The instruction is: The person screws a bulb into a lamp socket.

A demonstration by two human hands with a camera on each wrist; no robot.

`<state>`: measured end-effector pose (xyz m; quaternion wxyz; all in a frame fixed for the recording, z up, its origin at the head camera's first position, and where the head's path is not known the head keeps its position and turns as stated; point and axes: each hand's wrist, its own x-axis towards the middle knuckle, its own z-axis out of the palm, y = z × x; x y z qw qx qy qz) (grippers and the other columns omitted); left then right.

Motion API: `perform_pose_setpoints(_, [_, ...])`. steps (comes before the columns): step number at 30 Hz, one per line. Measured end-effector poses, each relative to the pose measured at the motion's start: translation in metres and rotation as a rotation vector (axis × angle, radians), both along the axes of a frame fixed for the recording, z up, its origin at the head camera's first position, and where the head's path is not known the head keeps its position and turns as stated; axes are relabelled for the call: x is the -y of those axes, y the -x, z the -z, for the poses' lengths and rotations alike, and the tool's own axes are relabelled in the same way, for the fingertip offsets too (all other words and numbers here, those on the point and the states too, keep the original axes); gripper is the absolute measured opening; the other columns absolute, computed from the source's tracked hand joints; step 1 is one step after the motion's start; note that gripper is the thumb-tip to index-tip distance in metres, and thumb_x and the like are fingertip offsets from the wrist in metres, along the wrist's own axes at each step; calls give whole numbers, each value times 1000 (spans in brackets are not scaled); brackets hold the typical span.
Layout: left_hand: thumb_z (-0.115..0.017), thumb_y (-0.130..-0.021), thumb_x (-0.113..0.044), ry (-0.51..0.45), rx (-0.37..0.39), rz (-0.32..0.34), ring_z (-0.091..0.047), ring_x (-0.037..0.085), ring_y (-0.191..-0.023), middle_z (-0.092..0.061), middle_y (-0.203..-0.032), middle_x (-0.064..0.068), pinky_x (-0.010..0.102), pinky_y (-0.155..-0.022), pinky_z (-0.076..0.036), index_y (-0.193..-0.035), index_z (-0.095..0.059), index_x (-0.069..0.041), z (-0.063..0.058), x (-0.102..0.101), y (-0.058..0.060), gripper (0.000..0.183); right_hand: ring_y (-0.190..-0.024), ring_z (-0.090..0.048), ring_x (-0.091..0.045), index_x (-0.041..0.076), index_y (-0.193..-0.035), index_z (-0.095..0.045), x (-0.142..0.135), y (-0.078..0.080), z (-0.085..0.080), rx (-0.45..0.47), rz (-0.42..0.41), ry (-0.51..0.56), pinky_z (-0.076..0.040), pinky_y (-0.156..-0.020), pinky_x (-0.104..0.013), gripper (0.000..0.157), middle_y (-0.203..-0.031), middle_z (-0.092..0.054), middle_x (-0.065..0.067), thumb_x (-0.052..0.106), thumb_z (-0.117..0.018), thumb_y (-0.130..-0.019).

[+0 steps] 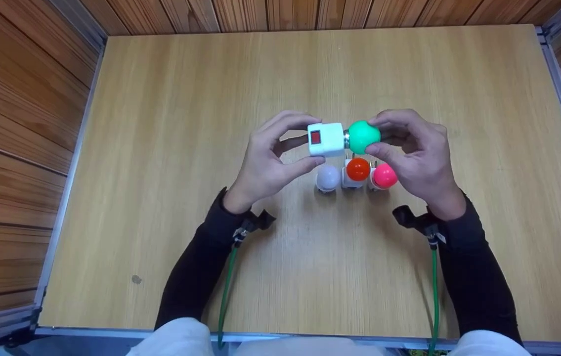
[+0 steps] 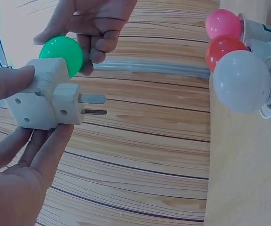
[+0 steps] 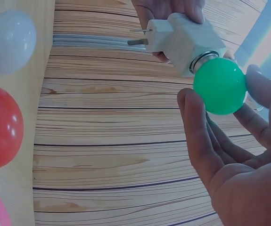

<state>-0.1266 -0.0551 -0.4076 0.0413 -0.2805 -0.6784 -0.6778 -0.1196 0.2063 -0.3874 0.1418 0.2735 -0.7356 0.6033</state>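
My left hand (image 1: 273,151) grips a white plug-in lamp socket (image 1: 332,140) between thumb and fingers. A red switch shows on its face in the head view, and two flat prongs stick out in the left wrist view. With thumb and fingertips my right hand (image 1: 416,153) pinches a green light bulb (image 3: 220,87). The bulb's metal base sits at the socket's mouth, with a strip of metal still showing; how deep it goes is hidden. Both are held up above the table.
Just below the hands on the wooden table (image 1: 171,148), a white bulb (image 1: 328,178), an orange-red bulb (image 1: 358,169) and a pink bulb (image 1: 385,176) stand in a row in white sockets. Wood-patterned walls (image 1: 13,148) enclose the left, back and right sides.
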Motion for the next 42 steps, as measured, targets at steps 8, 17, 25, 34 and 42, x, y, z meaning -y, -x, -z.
perform_pose_setpoints(8, [-83,-87,1,-8,30,-7,-67,24,-119,-65,-128,26,38,-105,-64,-133,-64,10,3,3,-5,50,-106,-80,-9,-17,-122,-65,-4,-3,-1,-23,-77,-35,-65,-90,-20,56,-120,-81,8,-19,-87,-71])
perform_pose_setpoints(17, [-82,-87,3,-38,58,36,-67,20,-118,-65,-125,28,40,-104,-64,-133,-64,11,1,3,-7,50,-114,-78,-12,-17,-120,-66,-7,-2,-1,-75,-81,-48,-63,-98,-20,55,-126,-78,2,-19,-88,-70])
perform_pose_setpoints(25, [-82,-86,4,-14,88,68,-67,23,-117,-65,-127,28,40,-103,-65,-134,-64,11,-2,3,-7,51,-114,-72,-25,-22,-106,-61,3,-2,4,-215,-130,181,-62,-104,-27,47,-123,-70,-19,3,-91,-80])
perform_pose_setpoints(34, [-83,-87,3,-12,80,65,-68,24,-116,-67,-126,27,39,-103,-65,-134,-65,11,-6,2,-7,51,-109,-71,-22,-19,-94,-64,9,-1,-2,-293,-136,204,-63,-98,-23,41,-115,-71,-16,12,-90,-85])
perform_pose_setpoints(42, [-83,-87,3,-25,39,55,-69,21,-114,-68,-125,27,39,-101,-66,-134,-65,11,-7,0,-5,51,-108,-71,-21,-19,-92,-65,9,1,-5,-290,-129,198,-63,-96,-22,41,-114,-70,-17,13,-90,-85])
